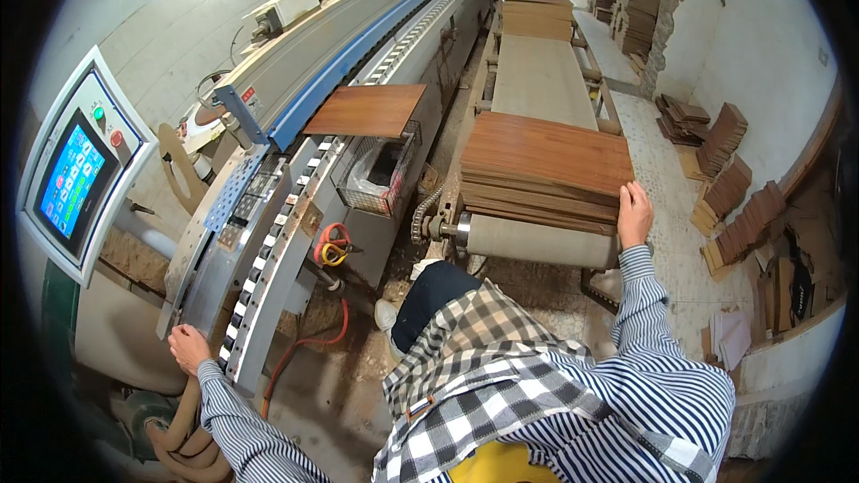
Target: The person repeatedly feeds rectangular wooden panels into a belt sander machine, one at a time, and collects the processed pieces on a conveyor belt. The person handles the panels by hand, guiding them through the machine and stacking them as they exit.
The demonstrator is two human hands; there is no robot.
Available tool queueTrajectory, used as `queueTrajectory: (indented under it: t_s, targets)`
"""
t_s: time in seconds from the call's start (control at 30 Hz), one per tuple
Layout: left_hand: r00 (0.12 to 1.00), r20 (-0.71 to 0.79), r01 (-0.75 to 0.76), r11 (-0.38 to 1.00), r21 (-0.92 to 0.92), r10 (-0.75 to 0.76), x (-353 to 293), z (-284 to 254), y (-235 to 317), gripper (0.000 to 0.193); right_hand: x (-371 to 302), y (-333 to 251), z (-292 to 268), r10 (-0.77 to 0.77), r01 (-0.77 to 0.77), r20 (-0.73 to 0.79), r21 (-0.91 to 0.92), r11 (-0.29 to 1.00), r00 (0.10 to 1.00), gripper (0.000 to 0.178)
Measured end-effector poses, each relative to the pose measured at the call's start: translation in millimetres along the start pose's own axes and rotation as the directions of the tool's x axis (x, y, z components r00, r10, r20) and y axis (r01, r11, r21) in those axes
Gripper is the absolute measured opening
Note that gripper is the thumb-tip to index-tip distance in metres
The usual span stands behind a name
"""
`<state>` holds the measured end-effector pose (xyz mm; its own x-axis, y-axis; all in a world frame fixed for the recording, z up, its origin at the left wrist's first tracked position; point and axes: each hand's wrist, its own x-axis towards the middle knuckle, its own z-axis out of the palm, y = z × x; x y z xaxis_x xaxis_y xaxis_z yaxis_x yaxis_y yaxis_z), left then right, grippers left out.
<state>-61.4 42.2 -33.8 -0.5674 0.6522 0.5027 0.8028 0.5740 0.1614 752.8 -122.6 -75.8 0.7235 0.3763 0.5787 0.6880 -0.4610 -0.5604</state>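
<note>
My right hand (635, 213) is at the near right corner of a reddish-brown wooden board (548, 148), its fingers closed at the edge. That board lies on top of a stack of boards (537, 201) on a belt conveyor (541, 241). My left hand (190, 349) sits with curled fingers by the near end of a long machine's metal rail (210, 282); whatever its fingertips hold is hidden. Another wooden board (367, 111) lies partway in the machine, beneath the blue beam (344, 58), with its right end sticking out over a wire basket (380, 170).
A control panel with a lit touchscreen (72, 174) stands at the left. Scissors with red and yellow handles (333, 244) hang on the machine's side, above a red hose (313, 340). More board stacks (537, 13) sit farther along the conveyor; leaning board piles (723, 183) line the right wall.
</note>
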Motion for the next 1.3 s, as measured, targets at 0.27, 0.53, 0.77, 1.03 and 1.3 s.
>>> queueTrajectory:
  t_s: [0.27,0.53,0.77,1.03,1.3]
  targets:
    - [1.000,-0.018,0.011,1.000,-0.008,-0.011,1.1,0.3,-4.7,0.027,-26.5,-36.2,0.2,0.487,-0.505,0.213,0.609,0.611,0.847,0.023]
    - [0.999,0.013,0.036,0.999,0.000,-0.036,-5.6,-17.5,9.4,0.026,-38.4,-33.1,15.1,0.165,-0.805,0.807,0.585,-0.098,0.567,0.015]
    - [0.999,-0.036,0.013,1.000,-0.022,-0.014,-3.3,-10.7,0.7,0.025,-79.7,-91.2,16.5,-0.010,-0.857,0.858,0.513,0.041,0.513,0.039]
    - [0.996,-0.092,-0.005,0.999,-0.032,0.003,-4.1,-2.5,2.6,0.021,-115.5,-127.8,1.1,-0.251,-0.919,0.888,0.393,-0.018,0.384,0.050]
    - [0.996,-0.074,0.041,0.999,-0.033,-0.044,-7.0,-15.4,8.0,0.019,-151.2,-238.7,26.5,-0.531,-0.966,0.840,0.216,0.139,0.111,0.049]
